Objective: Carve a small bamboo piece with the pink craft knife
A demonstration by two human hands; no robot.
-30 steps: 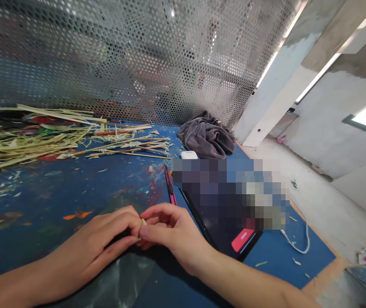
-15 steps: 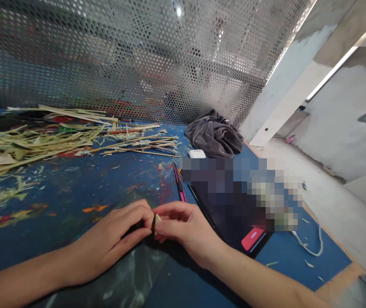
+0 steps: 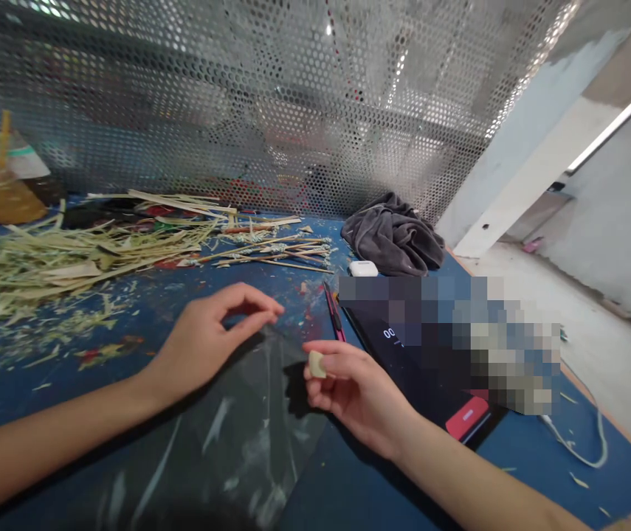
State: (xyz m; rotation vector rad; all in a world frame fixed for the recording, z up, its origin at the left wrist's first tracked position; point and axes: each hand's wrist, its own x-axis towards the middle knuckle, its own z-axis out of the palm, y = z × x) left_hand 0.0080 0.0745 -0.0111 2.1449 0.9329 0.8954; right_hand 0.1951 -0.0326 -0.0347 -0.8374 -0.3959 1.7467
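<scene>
Perforated screen [image 3: 271,96] behind blue table [image 3: 348,487], dark sheet [image 3: 209,472] on it.
Dry strips [image 3: 127,251] heaped left, tablet [image 3: 415,372] right. Left hand [image 3: 198,335]: fingertips nearly meeting, contents cannot be told. Right hand [image 3: 356,387]: thumb and forefinger closed, cutter [image 3: 336,317] just beyond. Pale piece [image 3: 316,365] gripped at those fingertips, thumb partly covering it.

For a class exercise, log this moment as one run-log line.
left hand: contents unclear; right hand: pinching small pale piece; hands: apart; pink cutter: beyond right hand
</scene>
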